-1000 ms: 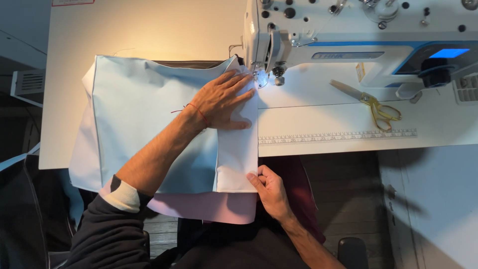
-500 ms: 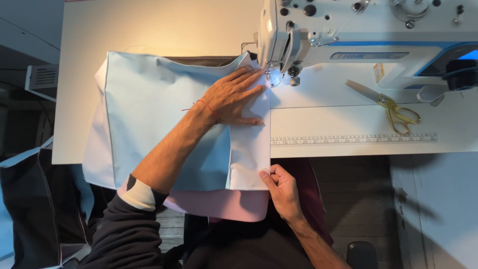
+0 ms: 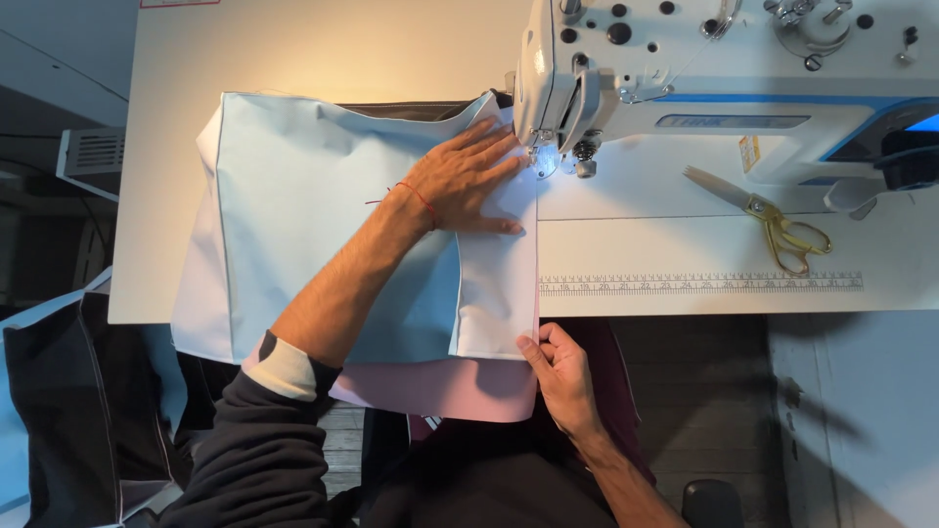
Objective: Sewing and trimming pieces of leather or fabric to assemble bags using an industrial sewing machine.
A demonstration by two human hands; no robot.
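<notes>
Holding the light blue fabric flat on the white table, with its right edge run up under the needle of the sewing machine.

Item 1, fabric: pale blue panel, folded over along the right side into a narrower strip; near edge hangs off the table front toward my lap. A pink layer shows beneath it at the overhang.

Item 2, my left hand: open, fingers spread wide, palm pressed down on the fold just left of the presser foot. Placed so, I judge, to keep the layers from sliding and the edge straight at the needle. A thin red thread circles the wrist.

Item 3, my right hand: below the table edge, thumb and fingers pinched on the near corner of the folded strip, holding the edge taut and in line with the seam.

Item 4, machine: white with a blue band, small lamp lit over the needle, head over the fabric's far right corner.

Item 5, scissors: gold handles, lying closed on the machine bed, well to the right, out of the fabric's way.

Item 6, ruler strip: printed scale along the table front, right of the fabric.

Item 7, dark and blue cloth: heaped at lower left, off the table.
</notes>
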